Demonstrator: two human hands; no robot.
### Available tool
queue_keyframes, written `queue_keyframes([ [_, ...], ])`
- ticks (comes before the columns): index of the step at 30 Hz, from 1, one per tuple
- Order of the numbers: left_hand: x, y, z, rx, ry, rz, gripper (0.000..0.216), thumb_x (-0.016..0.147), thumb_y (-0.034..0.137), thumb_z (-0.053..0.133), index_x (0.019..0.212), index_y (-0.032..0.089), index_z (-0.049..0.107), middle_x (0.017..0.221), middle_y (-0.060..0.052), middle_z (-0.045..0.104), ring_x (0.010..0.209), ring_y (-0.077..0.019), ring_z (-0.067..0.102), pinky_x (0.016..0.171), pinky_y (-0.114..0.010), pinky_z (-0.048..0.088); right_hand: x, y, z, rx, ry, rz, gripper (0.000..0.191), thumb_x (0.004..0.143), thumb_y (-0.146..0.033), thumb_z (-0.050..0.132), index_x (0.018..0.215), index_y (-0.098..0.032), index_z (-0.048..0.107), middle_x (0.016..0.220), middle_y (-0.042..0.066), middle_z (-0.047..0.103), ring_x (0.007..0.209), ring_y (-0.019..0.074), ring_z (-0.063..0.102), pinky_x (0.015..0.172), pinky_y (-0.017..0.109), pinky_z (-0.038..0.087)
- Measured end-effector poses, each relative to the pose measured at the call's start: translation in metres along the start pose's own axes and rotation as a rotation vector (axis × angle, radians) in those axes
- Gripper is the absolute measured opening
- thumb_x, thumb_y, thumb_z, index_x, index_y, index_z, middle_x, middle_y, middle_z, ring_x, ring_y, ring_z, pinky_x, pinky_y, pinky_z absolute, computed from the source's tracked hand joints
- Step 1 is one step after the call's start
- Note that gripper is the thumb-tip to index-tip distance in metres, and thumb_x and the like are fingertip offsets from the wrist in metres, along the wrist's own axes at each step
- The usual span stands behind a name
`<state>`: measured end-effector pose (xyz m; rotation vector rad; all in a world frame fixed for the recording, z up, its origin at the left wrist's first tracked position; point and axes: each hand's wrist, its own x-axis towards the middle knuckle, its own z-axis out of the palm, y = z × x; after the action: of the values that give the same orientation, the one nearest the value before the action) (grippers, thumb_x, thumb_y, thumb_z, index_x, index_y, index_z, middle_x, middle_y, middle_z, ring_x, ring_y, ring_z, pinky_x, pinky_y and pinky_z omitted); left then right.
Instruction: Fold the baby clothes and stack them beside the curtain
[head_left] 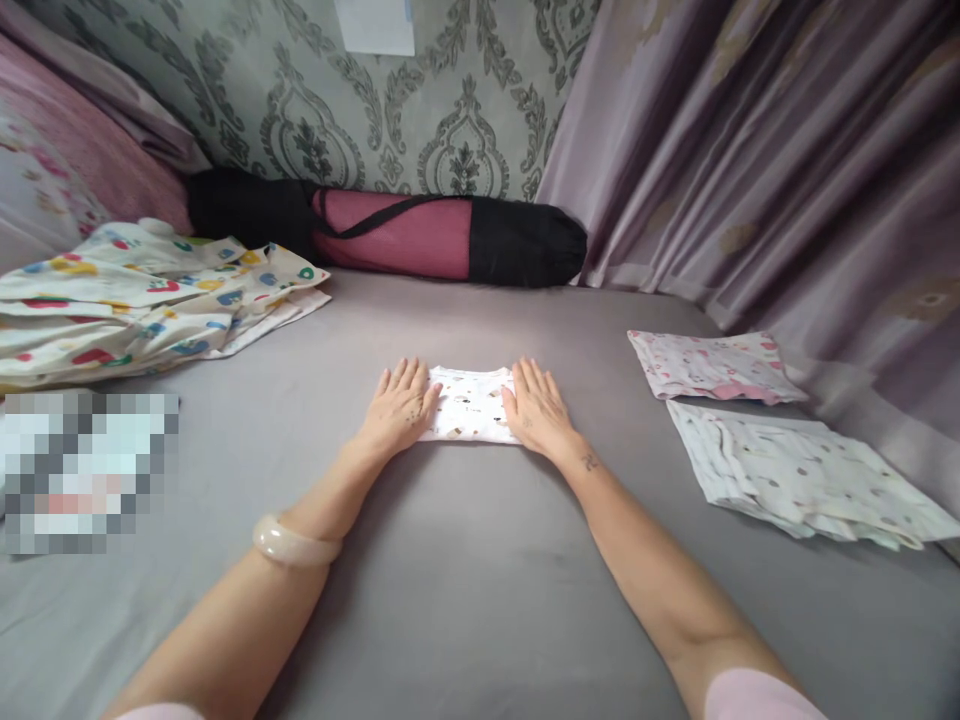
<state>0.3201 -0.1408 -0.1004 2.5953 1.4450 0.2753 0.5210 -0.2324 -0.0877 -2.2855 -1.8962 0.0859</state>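
Note:
A small white printed garment [471, 408], folded into a flat rectangle, lies on the grey sheet [465, 570] in front of me. What looks like its neckline faces away from me. My left hand [403, 405] rests flat over its left end, with the fingers stretched out and pointing away. Over the right end lies my right hand [538, 405], also flat with its fingers extended. Both thumbs reach inward onto the cloth. The side edges of the garment are hidden under my hands.
Folded clothes, one pink-and-white [712, 366] and one white with dots [810, 475], lie at the right. A colourful printed cloth [150, 300] is spread at the left, above a blurred-out item [90, 470]. Along the wall stretches a black-and-maroon bag [397, 235]; a purple curtain [675, 150] hangs right.

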Motion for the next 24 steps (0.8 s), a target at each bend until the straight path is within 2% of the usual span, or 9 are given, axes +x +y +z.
queue_keyframes([
  [3, 0.003, -0.004, -0.001, -0.027, -0.042, -0.018, 0.053, 0.101, 0.038, 0.028, 0.144, 0.012, 0.045, 0.155, -0.018, 0.04, 0.146, -0.0289, 0.032, 0.119, -0.052, 0.024, 0.004, 0.007, 0.003, 0.006, -0.038, 0.002, 0.06, 0.101, -0.033, 0.026, 0.149, 0.001, 0.037, 0.157, 0.02, 0.035, 0.148, 0.0301, 0.026, 0.122, 0.047, 0.014],
  [8, 0.008, -0.015, -0.003, -0.092, 0.078, 0.004, 0.043, 0.1, 0.031, 0.028, 0.129, 0.018, 0.058, 0.137, -0.014, 0.059, 0.127, -0.0299, 0.052, 0.107, -0.048, 0.038, 0.012, 0.016, -0.001, 0.023, 0.025, 0.0, 0.048, 0.1, -0.025, 0.028, 0.136, -0.008, 0.055, 0.143, 0.017, 0.055, 0.132, 0.0278, 0.048, 0.115, 0.044, 0.028],
  [10, 0.01, -0.018, -0.003, -0.091, 0.097, -0.045, 0.042, 0.099, 0.031, 0.032, 0.128, 0.018, 0.059, 0.131, -0.015, 0.062, 0.119, -0.0311, 0.055, 0.1, -0.046, 0.042, 0.013, 0.02, -0.005, -0.002, 0.04, 0.017, 0.045, 0.099, -0.019, 0.029, 0.128, -0.011, 0.062, 0.135, 0.017, 0.06, 0.123, 0.0276, 0.053, 0.108, 0.041, 0.035],
  [13, 0.014, -0.02, -0.003, -0.077, 0.082, -0.146, 0.043, 0.096, 0.034, 0.039, 0.131, 0.016, 0.057, 0.127, -0.018, 0.061, 0.116, -0.0347, 0.053, 0.095, -0.047, 0.044, 0.014, 0.025, -0.01, -0.043, 0.027, 0.049, 0.043, 0.098, -0.016, 0.03, 0.122, -0.013, 0.066, 0.126, 0.017, 0.061, 0.115, 0.0286, 0.054, 0.099, 0.038, 0.04],
  [17, 0.019, -0.02, -0.004, -0.108, 0.03, -0.197, 0.044, 0.093, 0.038, 0.043, 0.128, 0.017, 0.06, 0.122, -0.019, 0.061, 0.115, -0.0362, 0.053, 0.093, -0.048, 0.042, 0.016, 0.033, -0.01, -0.037, -0.004, 0.064, 0.039, 0.099, -0.021, 0.035, 0.121, -0.014, 0.066, 0.119, 0.016, 0.059, 0.112, 0.0291, 0.052, 0.095, 0.039, 0.041],
  [20, 0.02, -0.021, -0.006, -0.155, 0.024, -0.224, 0.04, 0.09, 0.039, 0.046, 0.119, 0.018, 0.066, 0.113, -0.017, 0.064, 0.111, -0.0349, 0.055, 0.091, -0.046, 0.042, 0.02, 0.039, -0.007, 0.012, -0.004, 0.069, 0.037, 0.099, -0.024, 0.037, 0.123, -0.016, 0.065, 0.117, 0.016, 0.059, 0.111, 0.0286, 0.05, 0.095, 0.039, 0.041],
  [24, 0.02, -0.022, -0.009, -0.273, 0.079, -0.27, 0.029, 0.083, 0.037, 0.053, 0.1, 0.02, 0.069, 0.102, -0.013, 0.066, 0.102, -0.0306, 0.058, 0.086, -0.041, 0.044, 0.023, 0.045, -0.008, 0.101, 0.011, 0.063, 0.03, 0.095, -0.024, 0.045, 0.115, -0.019, 0.067, 0.114, 0.013, 0.059, 0.111, 0.0257, 0.051, 0.098, 0.037, 0.04],
])
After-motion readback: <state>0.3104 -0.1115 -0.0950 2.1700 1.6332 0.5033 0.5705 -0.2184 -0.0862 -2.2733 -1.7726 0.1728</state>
